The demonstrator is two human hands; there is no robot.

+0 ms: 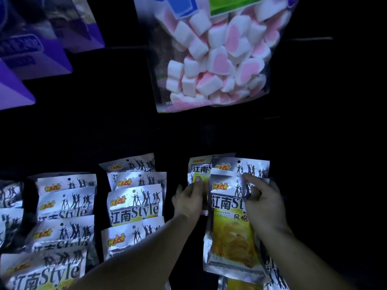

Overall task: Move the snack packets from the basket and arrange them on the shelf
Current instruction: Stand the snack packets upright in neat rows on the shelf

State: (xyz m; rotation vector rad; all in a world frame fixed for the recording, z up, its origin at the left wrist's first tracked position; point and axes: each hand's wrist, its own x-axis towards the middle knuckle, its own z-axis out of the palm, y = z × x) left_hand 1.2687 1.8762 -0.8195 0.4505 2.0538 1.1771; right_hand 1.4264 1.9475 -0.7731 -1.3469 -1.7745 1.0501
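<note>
Right hand (261, 204) gripping front packet (230, 237), left hand (189, 200) pinching half-hidden packet (196, 168) behind

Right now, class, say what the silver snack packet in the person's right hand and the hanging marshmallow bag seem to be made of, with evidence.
Silver snack packet: probably metallised plastic film, glossy; it glints brightly and creases sharply.
Marshmallow bag: seemingly clear, shiny plastic film; the pink-and-white pieces show straight through it.

Dark, dim surroundings; hanging marshmallow bag (217, 53) above, purple packets (31, 55) upper left.
</note>
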